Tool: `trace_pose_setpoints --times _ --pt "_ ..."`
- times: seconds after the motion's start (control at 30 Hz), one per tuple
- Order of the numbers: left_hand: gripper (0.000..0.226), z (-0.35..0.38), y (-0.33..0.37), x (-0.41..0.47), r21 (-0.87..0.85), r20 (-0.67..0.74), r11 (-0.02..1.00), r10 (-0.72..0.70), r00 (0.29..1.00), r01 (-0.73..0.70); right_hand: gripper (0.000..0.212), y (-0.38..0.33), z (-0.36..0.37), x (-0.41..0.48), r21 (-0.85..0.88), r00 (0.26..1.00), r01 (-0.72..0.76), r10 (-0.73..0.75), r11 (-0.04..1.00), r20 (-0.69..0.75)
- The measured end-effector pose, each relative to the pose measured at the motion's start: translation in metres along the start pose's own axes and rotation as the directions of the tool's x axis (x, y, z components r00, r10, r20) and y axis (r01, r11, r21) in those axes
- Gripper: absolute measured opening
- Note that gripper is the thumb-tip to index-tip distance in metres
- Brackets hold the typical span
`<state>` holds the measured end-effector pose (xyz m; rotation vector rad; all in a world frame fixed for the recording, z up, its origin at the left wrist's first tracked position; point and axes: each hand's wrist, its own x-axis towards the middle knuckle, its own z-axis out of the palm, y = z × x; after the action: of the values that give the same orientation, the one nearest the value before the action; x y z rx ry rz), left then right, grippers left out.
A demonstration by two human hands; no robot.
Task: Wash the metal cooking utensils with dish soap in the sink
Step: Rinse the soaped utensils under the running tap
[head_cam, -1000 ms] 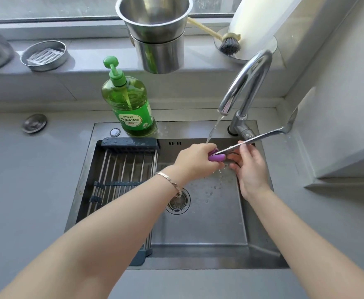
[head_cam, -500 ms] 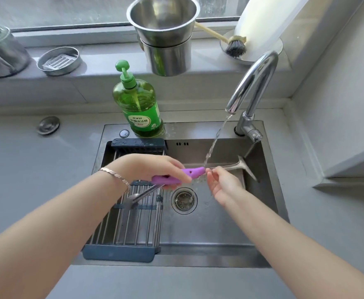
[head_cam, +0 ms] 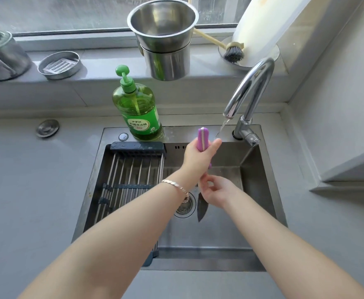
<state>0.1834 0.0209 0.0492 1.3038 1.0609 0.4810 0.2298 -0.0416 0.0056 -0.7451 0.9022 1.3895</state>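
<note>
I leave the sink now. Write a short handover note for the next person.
Left hand grips the knife by its purple handle, blade pointing down over the sink. Right hand pinches the blade just below the handle.
Tap is running; water lands by the left hand. Dish soap bottle stands on the sink's back rim.
Done: cannot tell; no foam shows.
Left: soap, rub and rinse the blade carefully, then probably set it on the rack.

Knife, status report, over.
Left hand grips the knife by its purple handle, tip down over the sink. Right hand pinches the blade. Faucet running; nothing in the way.
</note>
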Motion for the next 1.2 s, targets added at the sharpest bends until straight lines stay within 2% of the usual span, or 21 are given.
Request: trace_pose_setpoints --times 0.1,0.2,0.37,0.43,0.47,0.53,0.63,0.77,0.83,0.97,1.0,1.07,1.13,1.2 --pt "0.031 0.016 -0.002 0.002 0.011 0.027 1.000 -0.005 1.000 0.005 0.030 -0.012 -0.014 -0.004 -0.275 0.998 -0.005 -0.013 0.961 -0.066" --pt "0.029 0.015 -0.005 0.004 -0.044 0.045 0.999 0.017 0.999 -0.015 0.024 -0.028 -0.029 -0.008 -0.450 0.985 0.057 -0.124 0.891 -0.120" --pt "0.019 -0.016 -0.003 0.011 -0.328 0.075 0.944 0.052 0.996 -0.025 0.020 -0.046 -0.049 -0.012 -0.518 0.964 0.130 -0.231 0.845 -0.134" --pt "0.015 -0.032 -0.003 0.015 -0.401 0.076 0.916 0.072 0.995 -0.035 0.020 -0.047 -0.052 -0.011 -0.542 0.961 0.131 -0.241 0.830 -0.138" --pt "0.020 -0.039 -0.004 0.016 -0.415 0.070 0.909 0.073 0.995 -0.037 0.019 -0.047 -0.052 -0.010 -0.554 0.960 0.130 -0.243 0.822 -0.136" --pt "0.028 -0.049 -0.006 0.016 -0.406 0.053 0.913 0.058 0.997 -0.031 0.018 -0.045 -0.052 -0.007 -0.581 0.960 0.128 -0.247 0.804 -0.130" --pt "0.028 -0.047 -0.008 0.012 -0.331 0.088 0.944 0.049 0.995 -0.017 0.018 -0.045 -0.051 -0.003 -0.629 0.956 0.136 -0.269 0.766 -0.120" --pt "0.023 -0.025 -0.003 0.007 -0.184 0.244 0.983 0.055 0.968 -0.009 0.019 -0.052 -0.055 -0.003 -0.689 0.936 0.174 -0.337 0.703 -0.107" --pt "0.031 -0.011 0.001 0.006 -0.135 0.311 0.991 0.061 0.948 -0.019 0.018 -0.061 -0.059 -0.005 -0.728 0.916 0.192 -0.386 0.658 -0.107" --pt "0.017 0.011 0.010 0.006 -0.040 0.303 0.998 0.054 0.951 -0.044 0.012 -0.084 -0.057 -0.004 -0.822 0.839 0.272 -0.541 0.500 -0.052" --pt "0.016 0.014 0.012 0.006 0.013 0.276 0.999 0.035 0.961 -0.040 0.013 -0.090 -0.052 -0.003 -0.849 0.800 0.317 -0.600 0.423 0.000" --pt "0.016 0.016 0.014 0.008 0.107 0.206 0.994 -0.012 0.979 -0.011 0.034 -0.103 -0.039 -0.001 -0.894 0.708 0.394 -0.691 0.214 0.147" --pt "0.016 0.015 0.015 0.010 0.114 0.143 0.993 -0.040 0.989 0.024 0.043 -0.109 -0.020 -0.003 -0.906 0.636 0.419 -0.731 0.060 0.246" --pt "0.013 0.010 0.015 0.012 0.099 0.098 0.994 -0.060 0.993 0.050 0.034 -0.108 -0.003 -0.001 -0.889 0.616 0.457 -0.733 0.034 0.288"
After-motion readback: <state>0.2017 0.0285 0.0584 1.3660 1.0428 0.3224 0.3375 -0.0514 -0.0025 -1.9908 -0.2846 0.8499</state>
